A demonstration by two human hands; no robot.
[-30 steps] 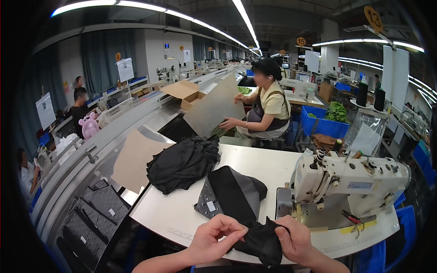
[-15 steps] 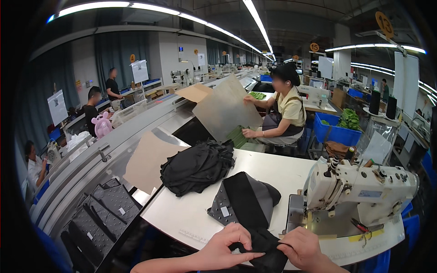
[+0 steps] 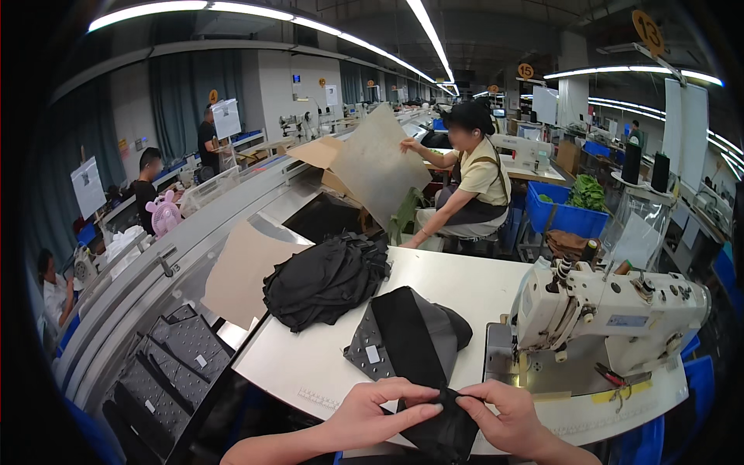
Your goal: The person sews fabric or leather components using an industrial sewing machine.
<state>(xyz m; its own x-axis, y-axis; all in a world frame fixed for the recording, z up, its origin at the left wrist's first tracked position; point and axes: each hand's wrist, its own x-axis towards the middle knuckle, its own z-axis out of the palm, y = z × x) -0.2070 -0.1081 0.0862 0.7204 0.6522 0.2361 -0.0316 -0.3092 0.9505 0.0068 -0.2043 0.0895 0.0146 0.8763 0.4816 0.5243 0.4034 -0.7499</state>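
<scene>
Left hand (image 3: 380,413) and right hand (image 3: 505,417) pinch black cloth (image 3: 443,435) between fingers (image 3: 418,393), close together; even tension, edges aligned, should keep it flat.

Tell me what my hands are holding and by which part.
Your left hand and right hand pinch black fabric between thumbs and fingers, at two close spots; whether that's an edge or fold can't be told.

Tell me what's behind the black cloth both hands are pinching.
A grey-and-black fabric piece with a white label lies behind the black cloth, on the white table. Whatever lies directly under the cloth is covered.
</scene>
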